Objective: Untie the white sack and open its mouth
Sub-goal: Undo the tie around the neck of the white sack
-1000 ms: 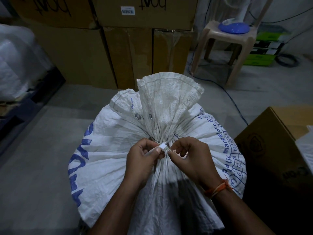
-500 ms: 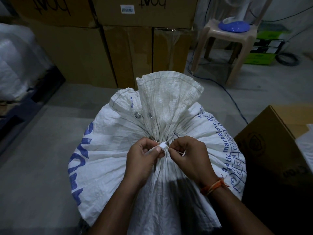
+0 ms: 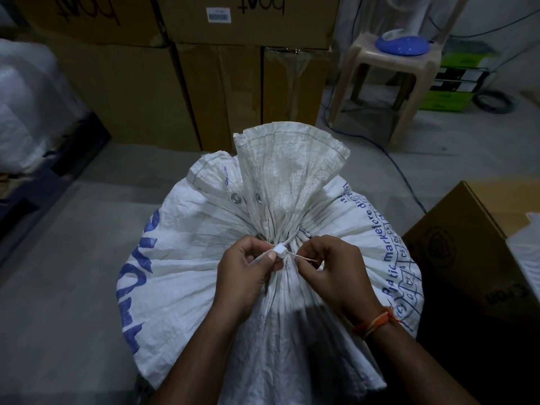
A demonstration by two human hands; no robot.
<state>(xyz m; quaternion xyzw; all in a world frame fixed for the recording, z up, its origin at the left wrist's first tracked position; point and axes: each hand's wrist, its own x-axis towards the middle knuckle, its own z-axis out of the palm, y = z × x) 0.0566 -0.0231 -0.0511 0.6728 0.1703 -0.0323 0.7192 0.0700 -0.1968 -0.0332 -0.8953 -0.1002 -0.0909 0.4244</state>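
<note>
The sack [image 3: 204, 258] stands on the floor right in front of you, full and rounded, its neck bunched tight in the middle and the loose top fanned out on the far side. A white tie [image 3: 285, 248] cinches the neck, and its small square lock sits between your hands.

Your left hand [image 3: 245, 273] is curled and pinching the tie's tail just left of the lock. Your right hand [image 3: 330, 270] is curled too, pinching a thin thread [image 3: 304, 257] that runs out from the lock toward the right. So both hands are clamped on the fastening, not on the cloth, and the mouth is still shut.

Here is what could trip you from this point:

- Pull the tail with your left hand and, if this is a ratchet tie, I judge it will only bite tighter into the neck.
- The thread looks fine; tug it hard and it may snap, leaving you nothing to work with at the lock.
- The light is low and the lock is small, so your fingertips may slip off it.
- Nothing steadies the sack's body; a sharp sideways pull could tip it toward the box [image 3: 482, 273] on your right.
- If the tie lets go suddenly, the neck could spring open and contents may spill.
</note>
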